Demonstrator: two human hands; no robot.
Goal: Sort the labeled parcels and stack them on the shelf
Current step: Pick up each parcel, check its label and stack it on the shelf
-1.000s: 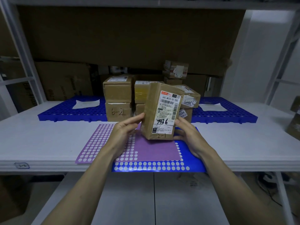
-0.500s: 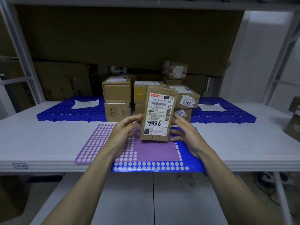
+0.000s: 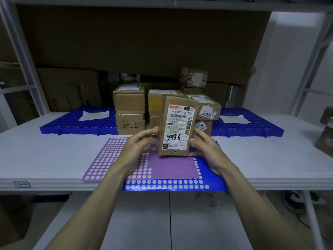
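A brown parcel (image 3: 177, 126) stands upright over the purple dotted mat (image 3: 111, 159), its white label facing me with "7936" and "2-1" written on it. My left hand (image 3: 139, 143) holds its left side, fingers curled against the edge. My right hand (image 3: 205, 147) grips its right side and lower corner. Behind it, stacked parcels (image 3: 129, 110) sit on the blue pallet (image 3: 75, 121); one is marked "6-2".
A blue dotted mat (image 3: 171, 184) lies under the purple one at the white shelf's (image 3: 45, 150) front edge. White paper sheets (image 3: 94, 114) (image 3: 234, 119) lie on the pallet left and right. Large cartons stand behind. More boxes (image 3: 326, 134) sit at the far right.
The parcel has turned from tilted to nearly upright and shifted slightly left, both hands staying on its sides.
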